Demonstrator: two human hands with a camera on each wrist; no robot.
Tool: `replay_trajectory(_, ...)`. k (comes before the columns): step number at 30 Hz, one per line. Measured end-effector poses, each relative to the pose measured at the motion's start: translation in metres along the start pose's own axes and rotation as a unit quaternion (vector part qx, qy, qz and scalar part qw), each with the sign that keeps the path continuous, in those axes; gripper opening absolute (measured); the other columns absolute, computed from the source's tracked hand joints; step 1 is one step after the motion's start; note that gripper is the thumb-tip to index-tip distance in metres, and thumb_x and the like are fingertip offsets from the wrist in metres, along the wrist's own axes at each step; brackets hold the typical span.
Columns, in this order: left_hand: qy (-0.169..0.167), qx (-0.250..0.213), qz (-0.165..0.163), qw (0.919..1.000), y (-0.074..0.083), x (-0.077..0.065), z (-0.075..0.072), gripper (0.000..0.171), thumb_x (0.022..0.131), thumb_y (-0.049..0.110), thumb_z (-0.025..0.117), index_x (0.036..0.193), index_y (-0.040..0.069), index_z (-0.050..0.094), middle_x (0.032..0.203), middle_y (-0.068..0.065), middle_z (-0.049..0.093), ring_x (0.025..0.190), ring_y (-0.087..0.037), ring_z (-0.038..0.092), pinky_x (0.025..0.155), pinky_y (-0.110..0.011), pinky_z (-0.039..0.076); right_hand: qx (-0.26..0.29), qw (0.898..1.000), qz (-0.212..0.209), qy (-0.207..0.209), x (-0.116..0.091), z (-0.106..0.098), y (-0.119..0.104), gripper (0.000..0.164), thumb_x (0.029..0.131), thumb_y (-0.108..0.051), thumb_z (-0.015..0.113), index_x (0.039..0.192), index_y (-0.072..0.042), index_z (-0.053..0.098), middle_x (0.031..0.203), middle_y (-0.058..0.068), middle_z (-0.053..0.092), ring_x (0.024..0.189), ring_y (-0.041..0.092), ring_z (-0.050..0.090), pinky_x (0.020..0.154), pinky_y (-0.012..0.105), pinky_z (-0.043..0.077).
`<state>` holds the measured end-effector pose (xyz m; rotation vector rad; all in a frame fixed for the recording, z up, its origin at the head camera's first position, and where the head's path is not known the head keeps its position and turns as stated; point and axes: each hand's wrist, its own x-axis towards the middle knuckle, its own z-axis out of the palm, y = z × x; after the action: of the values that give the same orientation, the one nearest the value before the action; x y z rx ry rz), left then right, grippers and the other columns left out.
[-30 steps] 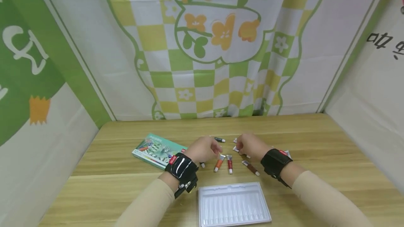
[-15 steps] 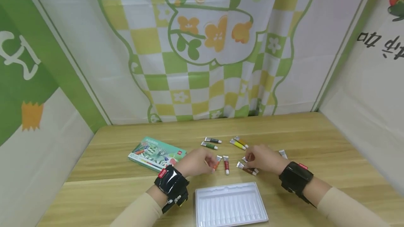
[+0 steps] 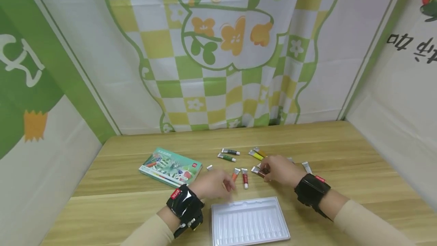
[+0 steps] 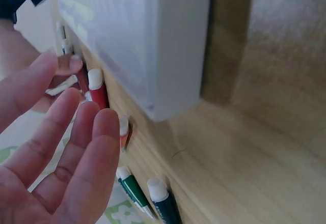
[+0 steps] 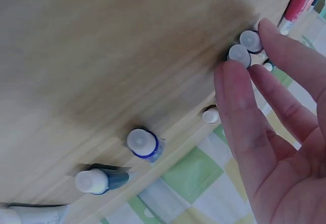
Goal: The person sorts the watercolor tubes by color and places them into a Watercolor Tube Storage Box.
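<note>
My right hand pinches two small paint tubes side by side; their white caps sit between thumb and fingers in the right wrist view. One of them is a brown tube; the other is mostly hidden by the hand. My left hand hovers, fingers loosely spread and holding nothing, by the upper left corner of a white plastic tray with narrow slots. Between the hands lie a red tube and an orange tube. The left wrist view shows the left hand's fingers near the tray's side wall.
Behind the hands lie a green tube, a black tube and a yellow tube. A white tube rests to the right. On the left is a teal illustrated box. A patterned curtain hangs behind the wooden table.
My right hand went from the upper tubes to the brown tube, then shifted it slightly left and away. My left hand drew back from near the orange tube toward the tray. The view tilted slightly.
</note>
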<state>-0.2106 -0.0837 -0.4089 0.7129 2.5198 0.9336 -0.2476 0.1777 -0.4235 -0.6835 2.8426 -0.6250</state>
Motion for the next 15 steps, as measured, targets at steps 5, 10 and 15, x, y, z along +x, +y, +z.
replay_trajectory(5, -0.023, -0.019, -0.007, 0.9995, 0.001, -0.003, 0.006, 0.021, 0.073, -0.002, 0.085, 0.089, 0.008, 0.077, 0.078, 0.006, 0.064, 0.072, -0.010, 0.058, 0.067, -0.026, 0.050, 0.009, 1.000, 0.020, -0.006, 0.006, -0.001, -0.002, 0.022, 0.078, -0.004, 0.087, 0.097, -0.006, 0.075, 0.080, -0.001, 0.060, 0.074, 0.013, 0.055, 0.068, 0.033, 0.051)
replay_trajectory(10, -0.038, -0.009, -0.007, 0.9992, -0.001, -0.003, 0.011, 0.025, 0.072, -0.011, 0.081, 0.086, 0.009, 0.076, 0.078, 0.005, 0.065, 0.072, -0.008, 0.058, 0.069, -0.025, 0.050, 0.006, 1.000, 0.023, -0.008, 0.008, -0.002, -0.002, 0.021, 0.079, -0.006, 0.087, 0.095, -0.007, 0.075, 0.081, -0.001, 0.059, 0.074, 0.014, 0.054, 0.066, 0.032, 0.049)
replay_trajectory(15, -0.036, 0.006, -0.004, 0.9993, -0.001, 0.000, 0.013, 0.025, 0.072, -0.014, 0.081, 0.084, 0.008, 0.077, 0.076, 0.005, 0.065, 0.071, -0.006, 0.057, 0.069, -0.024, 0.050, 0.004, 1.000, 0.023, -0.002, 0.009, -0.001, -0.002, 0.021, 0.080, -0.006, 0.086, 0.097, -0.007, 0.076, 0.082, 0.000, 0.060, 0.075, 0.015, 0.055, 0.069, 0.034, 0.050)
